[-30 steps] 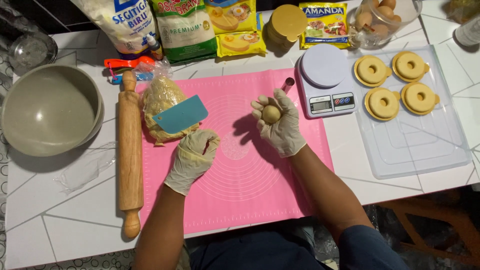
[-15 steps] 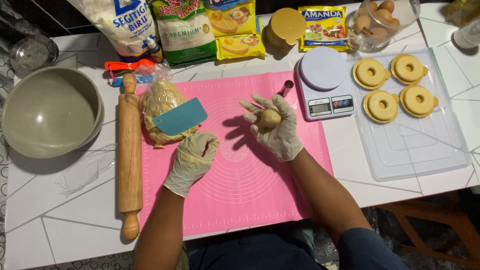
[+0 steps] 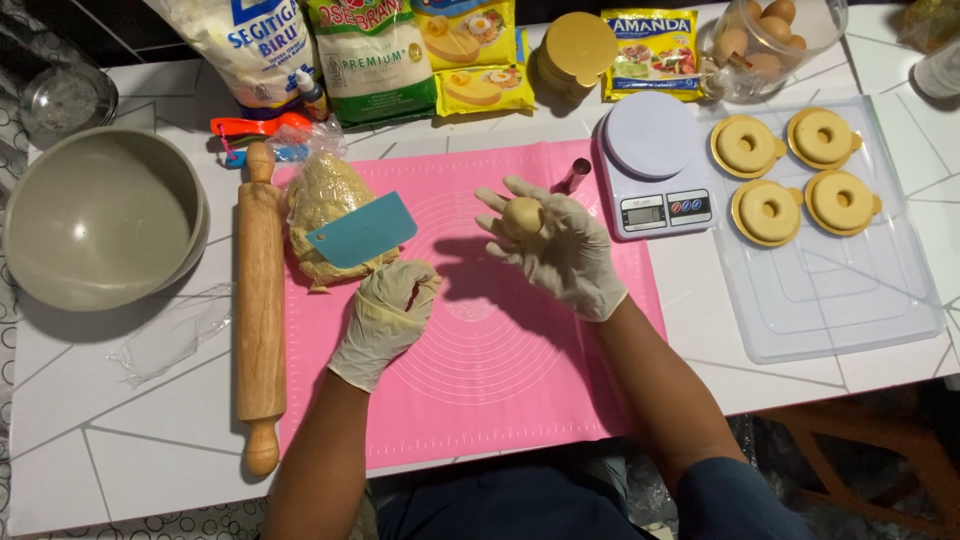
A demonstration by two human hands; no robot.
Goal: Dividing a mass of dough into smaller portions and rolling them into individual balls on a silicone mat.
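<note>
My right hand (image 3: 562, 250), in a pale glove, is raised over the pink silicone mat (image 3: 480, 360) and cradles a small round ball of dough (image 3: 522, 216) in its palm, fingers spread around it. My left hand (image 3: 390, 308), also gloved, is curled into a loose fist resting on the mat just below a lump of dough in plastic wrap (image 3: 322, 215). A teal plastic scraper (image 3: 362, 230) lies on that lump.
A wooden rolling pin (image 3: 260, 300) lies left of the mat, a grey bowl (image 3: 100, 220) further left. A kitchen scale (image 3: 655, 165) stands right of the mat, then a clear tray (image 3: 850, 300) with several ring-shaped dough pieces (image 3: 768, 210). Bags, eggs and a small metal cutter (image 3: 572, 177) line the back.
My right hand has lifted slightly and opened its fingers around the dough ball. My left hand has stayed curled on the mat.
</note>
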